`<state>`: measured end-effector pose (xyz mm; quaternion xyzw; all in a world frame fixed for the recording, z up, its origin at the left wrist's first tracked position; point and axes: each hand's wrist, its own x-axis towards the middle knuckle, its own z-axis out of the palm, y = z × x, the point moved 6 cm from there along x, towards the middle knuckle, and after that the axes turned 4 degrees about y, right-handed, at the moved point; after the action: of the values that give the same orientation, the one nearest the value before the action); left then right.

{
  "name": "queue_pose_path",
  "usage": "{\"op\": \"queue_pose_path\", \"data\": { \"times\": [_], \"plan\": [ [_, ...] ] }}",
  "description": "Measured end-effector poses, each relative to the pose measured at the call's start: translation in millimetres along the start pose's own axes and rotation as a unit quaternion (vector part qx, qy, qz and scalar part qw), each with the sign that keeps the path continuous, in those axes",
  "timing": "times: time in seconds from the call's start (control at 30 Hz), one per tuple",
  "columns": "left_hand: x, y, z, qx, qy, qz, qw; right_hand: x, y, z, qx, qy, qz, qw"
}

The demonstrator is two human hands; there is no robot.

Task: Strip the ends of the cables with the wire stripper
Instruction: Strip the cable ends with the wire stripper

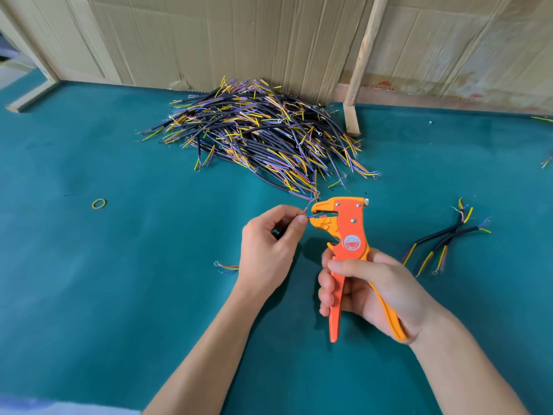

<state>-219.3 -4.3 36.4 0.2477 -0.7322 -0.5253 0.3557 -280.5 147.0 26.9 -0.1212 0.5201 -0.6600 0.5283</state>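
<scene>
Between my left hand's [267,244] pinching fingertips [300,220], I am holding thin coloured wire ends [311,216], feeding them into the open beak-shaped head of the orange plastic wire stripper [344,235]. My right hand [368,290] is wrapping its curled fingers around the long handles. Beyond, a bristling pile of black-sheathed cables [263,139] is lying on the teal felt table [119,265].

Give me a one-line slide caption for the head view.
Left hand feeds a thin wire into the orange wire stripper held in the right hand, cable pile behind.
</scene>
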Motion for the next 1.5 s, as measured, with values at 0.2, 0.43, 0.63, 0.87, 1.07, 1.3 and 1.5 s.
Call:
{"op": "queue_pose_path", "data": {
  "times": [0.2,0.43,0.63,0.87,1.07,1.3,1.5],
  "plan": [
    [0.1,-0.2,-1.1,-0.001,0.001,0.003,1.0,0.0,-0.5,1.2,-0.008,0.004,-0.005,1.0],
    [-0.1,-0.4,-0.9,0.004,0.007,0.002,1.0,0.4,0.5,0.4,-0.009,0.01,-0.002,1.0],
    [-0.1,-0.5,-0.7,0.004,0.009,0.0,1.0,0.7,0.9,0.5,-0.009,0.006,0.001,1.0],
    [0.1,0.8,-0.6,0.009,0.014,0.01,1.0,0.0,0.1,2.3,-0.014,0.008,0.0,1.0],
    [0.3,0.3,-1.0,0.007,0.015,0.011,1.0,-1.0,-2.0,4.0,-0.018,0.012,-0.006,1.0],
    [0.6,-0.4,-0.3,0.004,0.01,0.008,1.0,-0.6,-1.0,4.2,-0.008,0.02,-0.001,1.0],
    [-0.4,1.9,1.5,-0.015,-0.002,0.021,1.0,-1.1,1.8,2.9,0.016,0.055,0.004,0.998]
  ]
}}
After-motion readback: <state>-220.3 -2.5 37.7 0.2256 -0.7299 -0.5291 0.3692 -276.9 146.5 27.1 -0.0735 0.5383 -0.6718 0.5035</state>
